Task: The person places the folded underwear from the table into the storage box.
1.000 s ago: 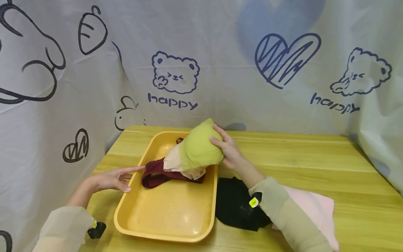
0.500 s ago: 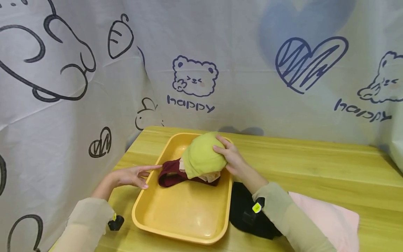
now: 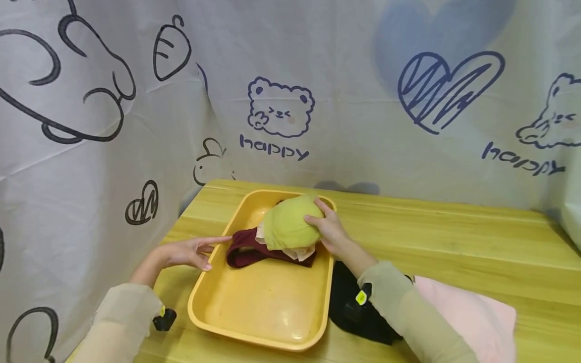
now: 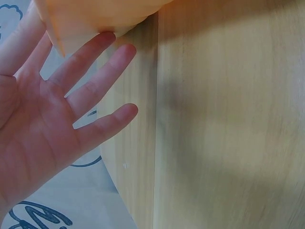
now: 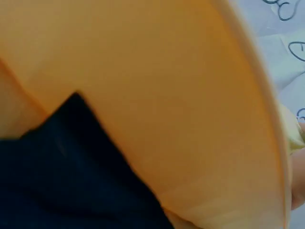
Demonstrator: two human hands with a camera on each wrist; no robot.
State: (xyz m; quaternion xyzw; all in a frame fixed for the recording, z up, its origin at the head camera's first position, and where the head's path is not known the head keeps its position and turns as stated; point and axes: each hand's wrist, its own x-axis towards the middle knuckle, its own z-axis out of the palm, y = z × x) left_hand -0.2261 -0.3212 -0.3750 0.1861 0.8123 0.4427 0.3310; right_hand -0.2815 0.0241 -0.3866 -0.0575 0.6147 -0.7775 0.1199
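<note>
My right hand grips a bunched yellow-green cloth by its right side, thumb on top, inside the far half of the yellow plastic tray. A crumpled beige cloth shows from under it. Beneath these lies a maroon garment with a looped band, partly covered. My left hand touches the tray's left rim with its index finger and thumb. In the left wrist view the left hand's other fingers are spread and nearly straight beside the tray's outer wall.
Right of the tray, a black cloth lies partly under the right forearm. Farther right is a flat pink cloth. The wooden table meets a white curtain with drawings at the back and left.
The yellow-green cloth has come down onto the maroon garment, the right hand lowering with it. The left hand stays at the tray's rim. The head view has shifted.
</note>
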